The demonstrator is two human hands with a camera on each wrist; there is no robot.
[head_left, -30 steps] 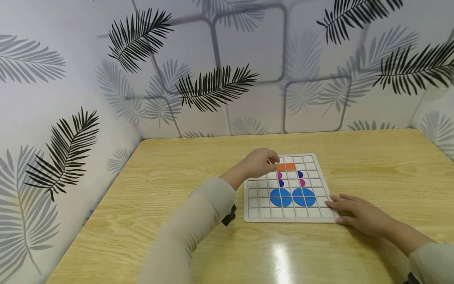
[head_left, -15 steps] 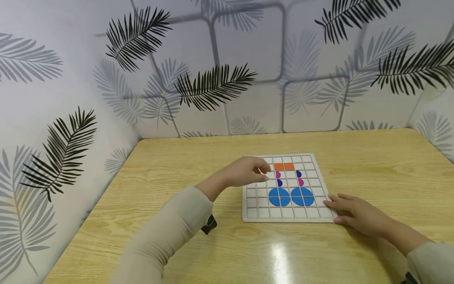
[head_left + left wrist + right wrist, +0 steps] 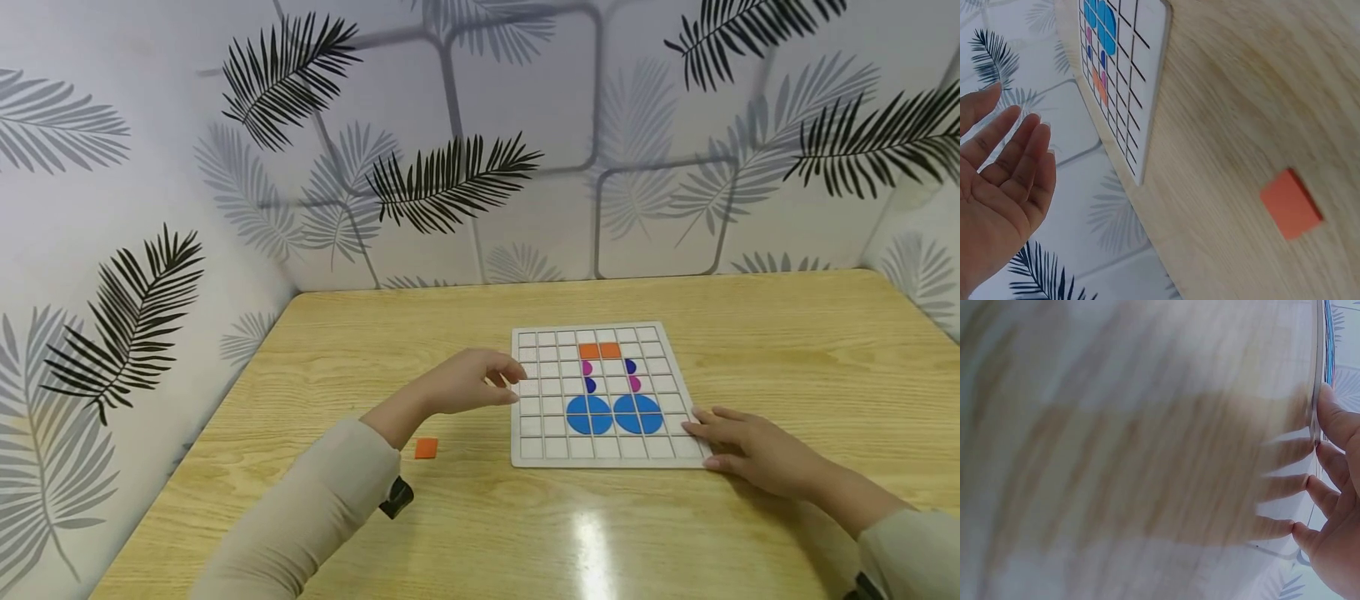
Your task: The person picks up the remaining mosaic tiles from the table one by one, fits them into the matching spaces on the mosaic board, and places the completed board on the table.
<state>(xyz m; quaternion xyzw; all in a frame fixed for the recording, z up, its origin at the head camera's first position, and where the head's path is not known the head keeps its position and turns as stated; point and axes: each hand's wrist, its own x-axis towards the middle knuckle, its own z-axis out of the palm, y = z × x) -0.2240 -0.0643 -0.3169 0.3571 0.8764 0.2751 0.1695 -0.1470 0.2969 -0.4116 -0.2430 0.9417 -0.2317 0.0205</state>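
A white gridded board (image 3: 532,448) lies flat on the table. Two orange squares (image 3: 600,351) sit side by side in its upper part. Below them are pink half-circles (image 3: 587,367) and dark blue half-circles (image 3: 631,367), then two blue circles (image 3: 588,415) made of quarter pieces. My left hand (image 3: 474,382) hovers at the board's left edge, fingers loosely bent and holding nothing; its palm shows in the left wrist view. My right hand (image 3: 757,450) rests at the board's lower right corner, thumb and fingertips touching the edge.
A loose orange square tile (image 3: 426,448) lies on the wooden table (image 3: 360,350), left of the board and close to the left forearm. Behind the table rises a wall (image 3: 525,100) with leaf patterns.
My left hand has drawn back leftward from near the orange squares to the board's left edge. The loose orange tile has come into view beside the forearm. My right hand stays put.
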